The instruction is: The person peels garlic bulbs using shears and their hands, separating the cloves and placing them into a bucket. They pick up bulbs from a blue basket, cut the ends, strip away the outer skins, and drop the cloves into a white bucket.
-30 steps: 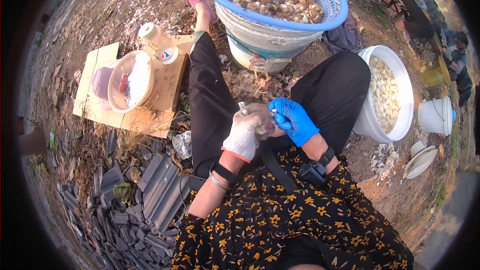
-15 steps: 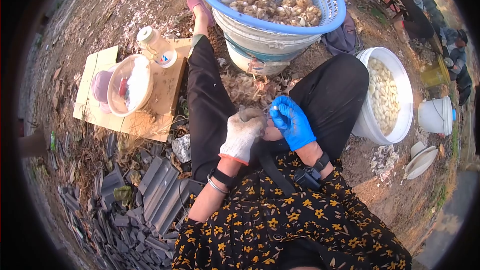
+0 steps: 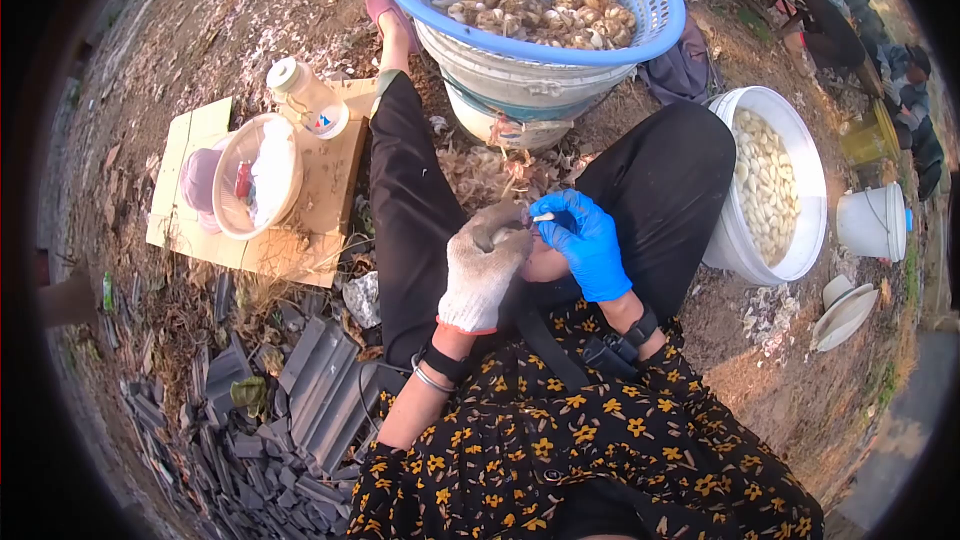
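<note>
In front of my lap, my left hand [image 3: 486, 265], in a white knit glove with dirty fingertips, is closed with thumb and fingers curled together. What it holds is mostly hidden by the glove. My right hand [image 3: 588, 246], in a blue rubber glove, pinches a small white garlic clove [image 3: 543, 217] between thumb and forefinger, right beside the left fingertips. Ahead, garlic bulbs [image 3: 520, 0] fill part of a blue plastic basket [image 3: 400, 2] set on a bucket. Peeled garlic cloves [image 3: 765, 185] lie in a white bucket [image 3: 812, 155] beyond my right knee.
Garlic skins [image 3: 490, 172] litter the ground between my legs. On the left, a wooden board [image 3: 325, 210] with cardboard bears a clear jar [image 3: 308, 100] and a small basket [image 3: 232, 220]. Broken roof tiles [image 3: 325, 380] lie lower left. Right stand a lidded bucket [image 3: 868, 225] and a hat [image 3: 843, 318].
The right fingers have opened out a little and tilted toward the left hand, so the white clove shows more. The left hand has turned slightly, its thumb more visible.
</note>
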Demonstrator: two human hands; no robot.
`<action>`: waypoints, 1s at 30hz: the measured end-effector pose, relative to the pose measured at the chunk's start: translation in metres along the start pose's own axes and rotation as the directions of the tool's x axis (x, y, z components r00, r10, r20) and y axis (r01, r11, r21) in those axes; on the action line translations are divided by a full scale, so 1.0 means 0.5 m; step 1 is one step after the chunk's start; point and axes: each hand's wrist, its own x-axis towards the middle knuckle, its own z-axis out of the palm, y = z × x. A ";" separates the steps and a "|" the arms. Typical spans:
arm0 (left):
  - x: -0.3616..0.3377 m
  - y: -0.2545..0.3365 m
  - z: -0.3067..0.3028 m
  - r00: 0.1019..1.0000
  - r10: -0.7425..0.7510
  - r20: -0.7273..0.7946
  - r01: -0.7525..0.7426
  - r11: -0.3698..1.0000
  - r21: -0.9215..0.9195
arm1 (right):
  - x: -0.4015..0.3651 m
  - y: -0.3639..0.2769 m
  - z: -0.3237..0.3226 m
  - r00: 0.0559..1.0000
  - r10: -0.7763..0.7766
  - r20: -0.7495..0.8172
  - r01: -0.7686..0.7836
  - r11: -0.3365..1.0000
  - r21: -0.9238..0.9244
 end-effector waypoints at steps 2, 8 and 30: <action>-0.004 0.018 -0.002 0.998 0.013 0.062 -0.013 1.000 0.011 | 0.000 0.001 0.000 1.000 -0.004 0.027 0.004 1.000 -0.005; 0.000 0.013 0.000 0.997 0.053 0.055 -0.060 0.991 0.121 | -0.001 0.001 -0.007 0.996 0.051 0.073 -0.052 0.999 0.009; -0.001 -0.006 -0.009 0.930 -0.363 0.054 0.351 0.838 -0.417 | 0.005 0.035 -0.020 0.894 0.443 0.066 -0.404 0.734 0.545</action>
